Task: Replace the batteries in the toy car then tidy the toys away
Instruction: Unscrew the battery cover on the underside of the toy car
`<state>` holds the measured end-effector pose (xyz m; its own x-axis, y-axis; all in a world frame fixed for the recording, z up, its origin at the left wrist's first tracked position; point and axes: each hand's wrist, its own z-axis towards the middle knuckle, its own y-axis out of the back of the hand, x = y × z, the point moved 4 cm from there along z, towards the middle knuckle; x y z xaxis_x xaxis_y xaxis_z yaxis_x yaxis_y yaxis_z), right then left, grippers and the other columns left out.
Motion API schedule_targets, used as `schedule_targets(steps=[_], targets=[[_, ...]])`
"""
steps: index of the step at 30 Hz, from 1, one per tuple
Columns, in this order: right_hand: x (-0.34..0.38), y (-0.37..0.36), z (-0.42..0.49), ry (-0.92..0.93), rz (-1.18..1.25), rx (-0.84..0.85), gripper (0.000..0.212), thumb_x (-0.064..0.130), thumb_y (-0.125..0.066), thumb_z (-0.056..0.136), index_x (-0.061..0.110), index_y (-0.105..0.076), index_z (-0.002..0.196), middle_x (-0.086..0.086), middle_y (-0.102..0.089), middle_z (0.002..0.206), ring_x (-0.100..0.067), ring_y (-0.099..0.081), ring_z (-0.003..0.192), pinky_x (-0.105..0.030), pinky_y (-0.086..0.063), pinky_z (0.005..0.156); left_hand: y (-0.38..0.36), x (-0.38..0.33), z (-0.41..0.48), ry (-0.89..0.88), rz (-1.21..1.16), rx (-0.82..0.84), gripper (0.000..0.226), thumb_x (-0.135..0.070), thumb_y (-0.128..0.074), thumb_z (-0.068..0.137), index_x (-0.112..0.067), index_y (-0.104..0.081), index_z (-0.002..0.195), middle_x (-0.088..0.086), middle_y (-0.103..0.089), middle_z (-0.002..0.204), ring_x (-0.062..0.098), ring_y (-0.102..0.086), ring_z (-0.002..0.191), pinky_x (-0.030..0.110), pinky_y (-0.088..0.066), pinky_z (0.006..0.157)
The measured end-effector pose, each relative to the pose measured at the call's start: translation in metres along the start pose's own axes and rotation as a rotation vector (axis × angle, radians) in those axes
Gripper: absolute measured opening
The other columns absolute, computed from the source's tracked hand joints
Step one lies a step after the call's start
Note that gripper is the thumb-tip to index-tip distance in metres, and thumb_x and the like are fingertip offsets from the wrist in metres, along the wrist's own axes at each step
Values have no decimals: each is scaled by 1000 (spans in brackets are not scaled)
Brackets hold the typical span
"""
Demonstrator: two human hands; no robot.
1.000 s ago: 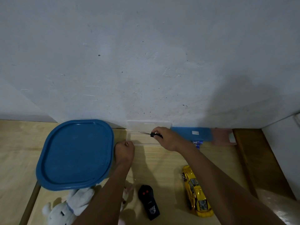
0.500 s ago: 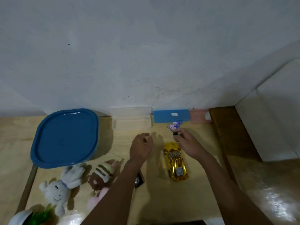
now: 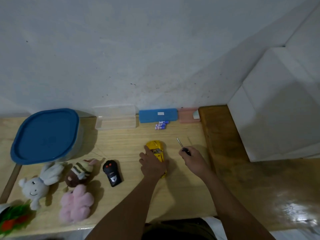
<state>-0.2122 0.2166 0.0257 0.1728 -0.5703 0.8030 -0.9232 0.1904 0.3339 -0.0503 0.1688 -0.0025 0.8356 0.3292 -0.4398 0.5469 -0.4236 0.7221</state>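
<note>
A yellow toy car (image 3: 156, 149) lies on the wooden table, nose toward the wall. My left hand (image 3: 152, 164) rests over its rear half, fingers closed around it. My right hand (image 3: 194, 159) hovers just right of the car and grips a small screwdriver (image 3: 181, 146) by its black handle, metal tip pointing up and left. Several blue batteries (image 3: 161, 125) lie near the wall beyond the car. A black remote control (image 3: 112, 172) with red buttons lies left of my left hand.
A clear open box (image 3: 115, 119), a blue case (image 3: 158, 115) and a pink case (image 3: 188, 115) line the wall. A large bin with blue lid (image 3: 45, 135) stands at the left. A white bunny (image 3: 39, 183), a brown plush (image 3: 80, 172) and a pink plush (image 3: 76, 203) lie in front.
Both hands drew back from the clear box by the wall. My left hand came down onto the yellow car; my right hand carried the screwdriver to the car's right side.
</note>
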Motion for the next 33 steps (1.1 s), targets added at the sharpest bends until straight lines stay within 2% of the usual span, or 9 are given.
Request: schedule_targets(steps=[6, 8, 11, 15, 19, 22, 25, 27, 33], targets=[[-10, 13, -3, 5, -67, 64, 13, 25, -57, 95, 16, -59, 86, 4, -50, 68, -13, -45, 60, -28, -36, 59, 11, 2, 11, -4, -85, 65, 119, -40, -81, 71, -9, -1, 154, 18, -24, 149, 39, -35, 134, 46, -39, 104], [-9, 17, -4, -3, -68, 86, 15, 26, -58, 95, 14, -58, 86, 2, -47, 69, -14, -43, 60, -30, -34, 58, 19, 4, 17, 12, -248, 124, 110, -34, -84, 69, -9, -15, 151, 16, -38, 143, 34, -46, 127, 42, -43, 103], [0, 14, -10, -15, -36, 130, 20, 28, -60, 94, 14, -52, 81, -1, -42, 70, -12, -37, 55, -26, -30, 53, 33, 11, 10, 113, -650, 342, 91, -24, -82, 71, -14, -29, 144, 11, -59, 121, 28, -62, 105, 43, -54, 89], [30, -5, -26, 66, 22, 211, 21, 32, -66, 91, 17, -56, 81, 12, -42, 58, -3, -39, 50, -18, -33, 50, 55, 11, -18, 134, -1014, 590, 53, -23, -66, 83, -11, -50, 132, 19, -67, 117, 32, -67, 101, 43, -55, 82], [64, -29, -41, 249, 117, 239, 20, 27, -73, 86, 10, -61, 88, 10, -52, 65, -3, -49, 60, -14, -40, 56, 78, 5, -33, 72, -1232, 645, 48, -38, -54, 87, -4, -63, 120, 23, -70, 106, 36, -68, 90, 46, -53, 86], [84, -42, -49, 322, 164, 180, 16, 20, -75, 84, 16, -61, 90, 12, -59, 73, 0, -55, 67, -11, -43, 62, 94, 1, -34, 39, -1261, 626, 44, -37, -47, 90, -5, -67, 112, 20, -71, 94, 33, -68, 78, 39, -55, 75], [98, -52, -51, 355, 86, 150, 25, 29, -76, 83, 30, -63, 105, 14, -66, 99, 0, -63, 93, -17, -51, 77, 107, 2, -30, 4, -1212, 611, 42, -35, -43, 90, -4, -67, 103, 17, -71, 81, 30, -67, 67, 33, -55, 64], [105, -55, -52, 388, -19, 128, 36, 35, -75, 83, 37, -61, 116, 18, -63, 106, 2, -61, 100, -20, -52, 83, 113, 3, -26, -24, -1170, 622, 43, -33, -37, 91, -3, -67, 96, 14, -70, 73, 27, -65, 60, 29, -54, 57], [119, -62, -57, 484, -282, 84, 49, 46, -70, 83, 48, -52, 129, 20, -62, 119, 1, -59, 108, -33, -52, 93, 128, 13, -19, -115, -1083, 668, 45, -30, -30, 89, -4, -66, 98, 12, -69, 78, 27, -65, 68, 31, -53, 63]])
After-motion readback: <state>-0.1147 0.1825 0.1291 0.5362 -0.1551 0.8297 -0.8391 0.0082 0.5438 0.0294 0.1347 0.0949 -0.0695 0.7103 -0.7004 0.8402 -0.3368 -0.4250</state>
